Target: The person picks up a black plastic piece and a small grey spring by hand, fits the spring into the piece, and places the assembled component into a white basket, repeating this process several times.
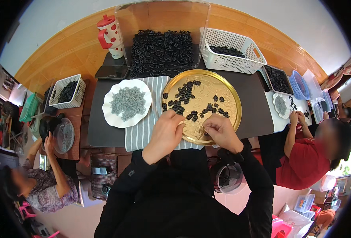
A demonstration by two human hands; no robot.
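Observation:
A round gold tray (227, 93) lies before me with several small black oval pieces (185, 93) scattered over its left half and middle. Over the tray's near left rim, my left hand (166, 133) is closed, thumb and fingers pinched together; anything between them is too small to make out. My right hand (222, 131) is closed in a pinch over the near part of the tray. A dark bit shows below its fingertips, but what it grips is unclear. Left of the tray, a white scalloped plate (108, 113) holds a heap of small grey pieces (128, 103).
The plate and tray overlap a striped cloth (135, 137) on the dark table (259, 115). Behind stand a clear bin (124, 23) of black pieces, a white basket (217, 59), a phone (111, 72) and a dotted tumbler (111, 37). Co-workers sit left (48, 186) and right (302, 162).

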